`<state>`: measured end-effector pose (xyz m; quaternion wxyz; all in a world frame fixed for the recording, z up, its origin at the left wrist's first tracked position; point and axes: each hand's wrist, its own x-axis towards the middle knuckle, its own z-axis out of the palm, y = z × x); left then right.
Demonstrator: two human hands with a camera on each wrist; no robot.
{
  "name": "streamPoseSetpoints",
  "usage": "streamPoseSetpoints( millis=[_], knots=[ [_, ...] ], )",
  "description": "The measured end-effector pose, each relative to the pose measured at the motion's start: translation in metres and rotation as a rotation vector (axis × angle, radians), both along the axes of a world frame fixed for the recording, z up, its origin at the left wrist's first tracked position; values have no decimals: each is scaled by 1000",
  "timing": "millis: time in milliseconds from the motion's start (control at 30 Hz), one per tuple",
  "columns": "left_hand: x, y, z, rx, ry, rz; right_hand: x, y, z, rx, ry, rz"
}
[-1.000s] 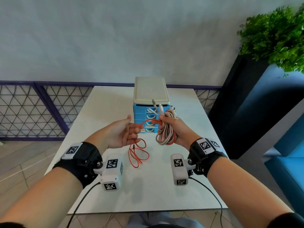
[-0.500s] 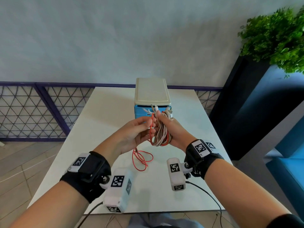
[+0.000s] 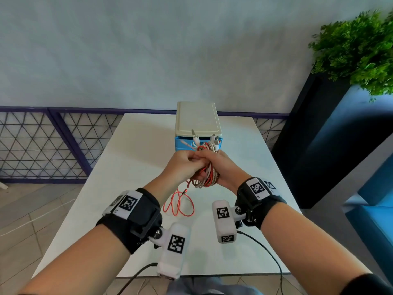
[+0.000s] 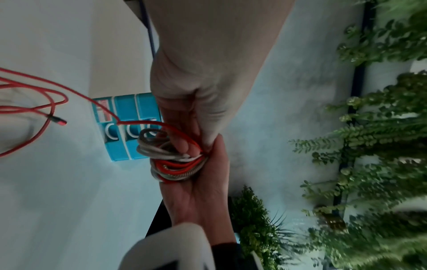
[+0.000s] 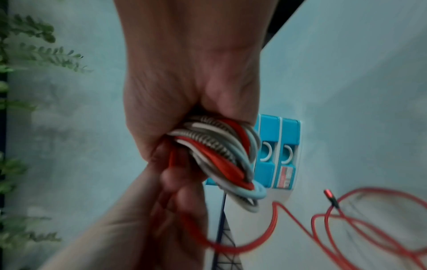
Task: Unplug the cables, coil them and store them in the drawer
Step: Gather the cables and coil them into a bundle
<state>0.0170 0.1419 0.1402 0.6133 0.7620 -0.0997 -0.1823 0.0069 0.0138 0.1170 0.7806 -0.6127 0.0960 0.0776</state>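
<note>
Coiling's mostly done: right hand (image 3: 221,167) grips the cable bundle (image 3: 207,177), left hand (image 3: 182,165) pinches the red cable (image 3: 179,206), its tail loose on the bench (image 3: 131,158) at 6 o'clock. Drawer unit (image 3: 197,133) at 12 looks closed, nothing stored yet.

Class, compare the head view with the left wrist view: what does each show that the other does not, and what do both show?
Head only: the drawer unit's cream top, white plugs sticking up from the bundle, both wrist cameras, the whole table.
Left wrist only: the red and white label on a drawer front.
Both: the left hand and right hand gripping the coiled cables, with the red cable trailing loose.
</note>
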Motion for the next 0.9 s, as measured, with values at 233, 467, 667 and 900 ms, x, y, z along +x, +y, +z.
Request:
streamPoseSetpoints(
  millis=[233, 467, 667, 900],
  knots=[
    [-4, 10, 7, -84, 294, -325, 9, -13, 7, -203, -45, -243],
    [-11, 37, -41, 112, 434, -749, 17, -31, 30, 91, -9, -338],
    [19, 33, -53, 322, -99, -141, 8, -39, 42, -77, 65, -110],
    [30, 11, -24, 160, -309, -85, 6, -21, 32, -298, 67, -24]
  ],
)
